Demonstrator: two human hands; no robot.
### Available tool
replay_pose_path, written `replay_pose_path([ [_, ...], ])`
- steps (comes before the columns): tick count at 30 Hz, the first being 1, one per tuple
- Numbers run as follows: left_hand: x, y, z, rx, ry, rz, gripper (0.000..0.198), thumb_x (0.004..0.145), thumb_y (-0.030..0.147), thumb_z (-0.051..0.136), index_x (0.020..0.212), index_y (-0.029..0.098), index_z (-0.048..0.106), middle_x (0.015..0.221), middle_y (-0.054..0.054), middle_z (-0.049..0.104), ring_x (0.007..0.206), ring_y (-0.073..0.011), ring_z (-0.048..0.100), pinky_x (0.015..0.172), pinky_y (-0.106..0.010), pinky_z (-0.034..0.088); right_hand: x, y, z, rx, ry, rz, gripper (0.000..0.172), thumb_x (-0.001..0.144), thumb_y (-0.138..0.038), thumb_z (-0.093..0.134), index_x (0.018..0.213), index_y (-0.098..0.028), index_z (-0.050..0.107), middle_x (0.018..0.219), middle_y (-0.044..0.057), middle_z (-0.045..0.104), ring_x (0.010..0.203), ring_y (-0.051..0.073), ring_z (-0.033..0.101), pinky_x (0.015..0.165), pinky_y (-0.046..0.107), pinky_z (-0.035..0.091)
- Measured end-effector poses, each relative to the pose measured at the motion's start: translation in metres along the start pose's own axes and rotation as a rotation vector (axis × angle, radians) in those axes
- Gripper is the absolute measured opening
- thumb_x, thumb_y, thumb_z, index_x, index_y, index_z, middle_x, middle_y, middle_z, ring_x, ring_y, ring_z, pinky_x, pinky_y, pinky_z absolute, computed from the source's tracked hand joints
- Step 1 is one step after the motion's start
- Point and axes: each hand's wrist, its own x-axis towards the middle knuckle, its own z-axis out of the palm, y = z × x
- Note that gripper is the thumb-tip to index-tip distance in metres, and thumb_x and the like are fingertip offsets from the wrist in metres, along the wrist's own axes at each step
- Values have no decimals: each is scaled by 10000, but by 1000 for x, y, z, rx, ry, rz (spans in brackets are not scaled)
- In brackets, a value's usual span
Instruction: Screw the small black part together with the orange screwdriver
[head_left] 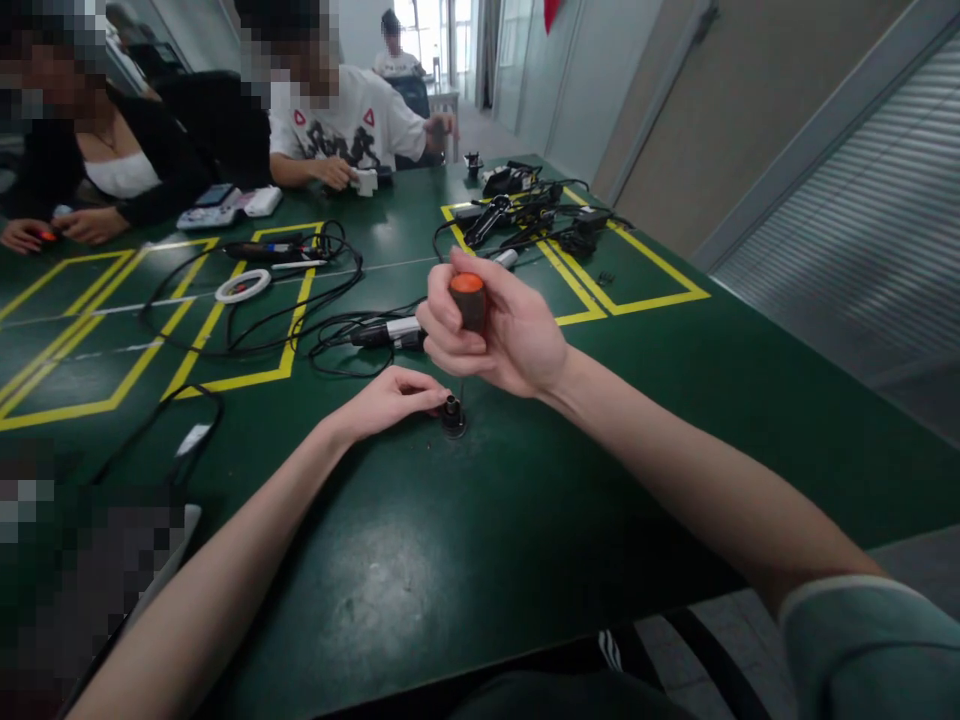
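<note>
My right hand (517,325) is wrapped round the dark handle of a screwdriver (469,298) with an orange end cap. The screwdriver stands upright, and its thin shaft runs down to a small black round part (453,415) on the green table. Whether the tip sits in a screw is too small to tell. My left hand (394,400) comes in from the left, with thumb and fingers pinched on the edge of that black part. A tiny dark speck (428,445) lies just in front of the part.
Behind my hands lie a black-and-silver handheld tool (382,332) and looping black cables (247,350). A white ring (242,286) is on the left, a heap of black cables and devices (525,215) at the back right. Yellow tape (652,300) marks the table. Several people sit beyond.
</note>
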Motion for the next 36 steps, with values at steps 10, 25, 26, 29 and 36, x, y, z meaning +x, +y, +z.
replay_pose_path([
  [10, 1, -7, 9, -19, 89, 31, 429, 843, 523, 787, 951, 111, 827, 926, -100, 817, 881, -214, 730, 848, -312, 587, -9, 4, 4, -70, -71, -90, 288, 1075, -436, 451, 863, -242, 441, 519, -130, 342, 379, 54, 182, 370, 133, 232],
  [25, 0, -3, 13, -37, 66, 58, 441, 781, 541, 807, 890, 113, 808, 888, -81, 790, 877, -204, 699, 897, -326, 561, -9, 1, 3, -60, -147, -45, 403, 1069, -516, 480, 787, -233, 430, 487, -143, 270, 367, 48, 173, 369, 142, 268],
  [26, 0, -3, 12, -30, 72, 54, 440, 777, 538, 808, 891, 113, 811, 891, -83, 792, 876, -204, 696, 892, -324, 561, -9, 2, 3, -63, -160, -70, 362, 1062, -481, 509, 809, -233, 437, 494, -145, 293, 368, 45, 177, 372, 140, 265],
  [29, 0, -1, 11, -5, 84, 54, 438, 778, 536, 805, 890, 113, 820, 889, -86, 795, 857, -199, 694, 864, -312, 562, -8, 2, 5, -94, -167, -125, 290, 1049, -406, 536, 834, -228, 457, 529, -126, 397, 370, 43, 245, 369, 141, 272],
  [36, 1, -2, 9, -6, 50, 53, 432, 791, 545, 814, 882, 122, 815, 864, -74, 789, 816, -183, 687, 823, -293, 545, -5, -3, 4, -144, -158, -98, 500, 1088, -470, 478, 667, -200, 467, 545, -70, 413, 396, 47, 337, 361, 158, 307],
])
